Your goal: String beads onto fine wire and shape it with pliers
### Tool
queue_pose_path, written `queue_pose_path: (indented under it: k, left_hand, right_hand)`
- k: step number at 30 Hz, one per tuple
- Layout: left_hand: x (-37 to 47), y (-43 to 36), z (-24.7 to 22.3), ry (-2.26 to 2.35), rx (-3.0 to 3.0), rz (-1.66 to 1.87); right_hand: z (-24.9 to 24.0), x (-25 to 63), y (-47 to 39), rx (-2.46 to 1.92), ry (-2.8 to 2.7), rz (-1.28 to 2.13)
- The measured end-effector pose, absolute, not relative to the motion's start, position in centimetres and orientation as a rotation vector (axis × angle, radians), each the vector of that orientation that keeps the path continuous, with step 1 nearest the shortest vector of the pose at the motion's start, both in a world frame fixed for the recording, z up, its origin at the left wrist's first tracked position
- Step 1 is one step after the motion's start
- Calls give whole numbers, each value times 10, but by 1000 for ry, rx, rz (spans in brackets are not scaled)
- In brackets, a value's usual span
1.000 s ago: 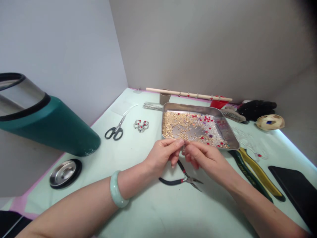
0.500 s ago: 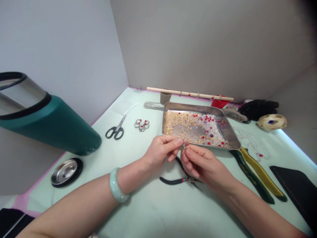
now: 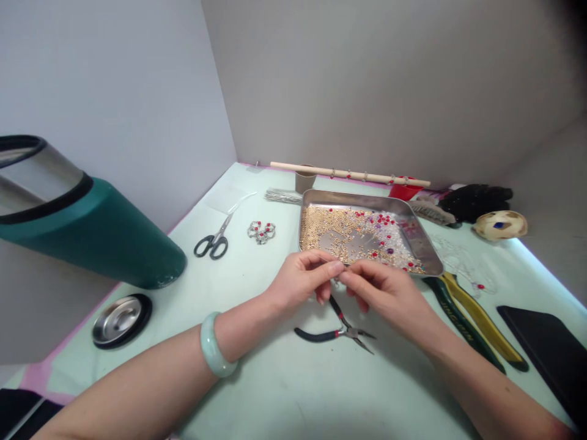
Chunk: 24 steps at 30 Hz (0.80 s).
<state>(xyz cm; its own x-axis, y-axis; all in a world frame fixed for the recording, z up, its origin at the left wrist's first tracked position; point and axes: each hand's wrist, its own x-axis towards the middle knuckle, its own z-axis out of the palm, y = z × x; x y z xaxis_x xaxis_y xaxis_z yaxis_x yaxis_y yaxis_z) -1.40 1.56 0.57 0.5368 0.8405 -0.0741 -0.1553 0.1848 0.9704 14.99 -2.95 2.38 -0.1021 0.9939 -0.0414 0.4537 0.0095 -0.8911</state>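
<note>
Pinched wirework (image 3: pixel 337 280), pliers (image 3: pixel 462 322) probably lettered JINGPIN

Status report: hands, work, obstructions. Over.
Left hand and right hand: fingers closed on small silvery wire piece, partly hidden. Black-handled metal pliers lying below, jaws open. Shallow silver metal tray close beyond.

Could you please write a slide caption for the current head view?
Left hand and right hand pinch a tiny silvery piece near needle-nose pliers and a metal tray of beads.
</note>
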Motion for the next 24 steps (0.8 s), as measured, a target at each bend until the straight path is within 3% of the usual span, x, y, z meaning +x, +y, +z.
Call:
queue_pose_path:
  k: [15,21,24]
  left_hand:
    - [-9,11,6,662,1123,663]
    - [-10,9,2,683,1081,750]
    - [-10,10,1,664,1047,710]
  right_hand:
    - [24,154,-26,-1363,-1449,957]
    - [18,148,-36,-1192,-1767,359]
    - [16,148,-37,-1182,-1783,320]
